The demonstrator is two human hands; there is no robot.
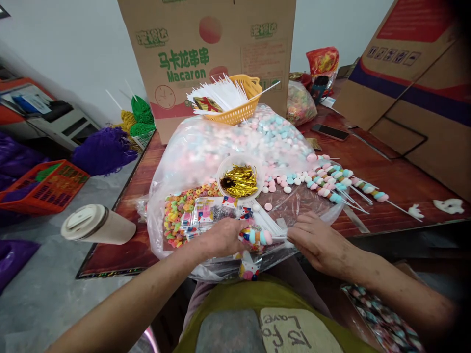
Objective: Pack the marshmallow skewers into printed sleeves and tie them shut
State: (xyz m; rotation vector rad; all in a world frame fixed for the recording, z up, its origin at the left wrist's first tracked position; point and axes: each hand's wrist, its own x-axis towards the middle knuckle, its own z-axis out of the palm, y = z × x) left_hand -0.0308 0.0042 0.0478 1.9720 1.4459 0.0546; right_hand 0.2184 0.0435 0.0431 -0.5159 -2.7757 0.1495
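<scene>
Close to the table's front edge, a marshmallow skewer (260, 237) in pink, blue and white lies level between my hands. My right hand (312, 242) is closed around its white stick. My left hand (228, 236) grips a printed plastic bag (250, 267) at the skewer's other end; the fingertips are partly hidden. More printed bags (202, 212) lie flat just beyond the left hand. White sticks (267, 219) rest beside them. Colourful ring-shaped cereal (174, 215) is spread at the left, and a round tub (240, 177) of gold tinsel ties stands behind.
A large clear bag of marshmallows (206, 147) covers the table's middle, with a yellow basket (235, 115) of sticks on it. Finished skewers (331, 181) are piled right. A lidded cup (99, 224) leans at the left edge. Cardboard boxes (221, 49) and a phone (330, 131) lie beyond.
</scene>
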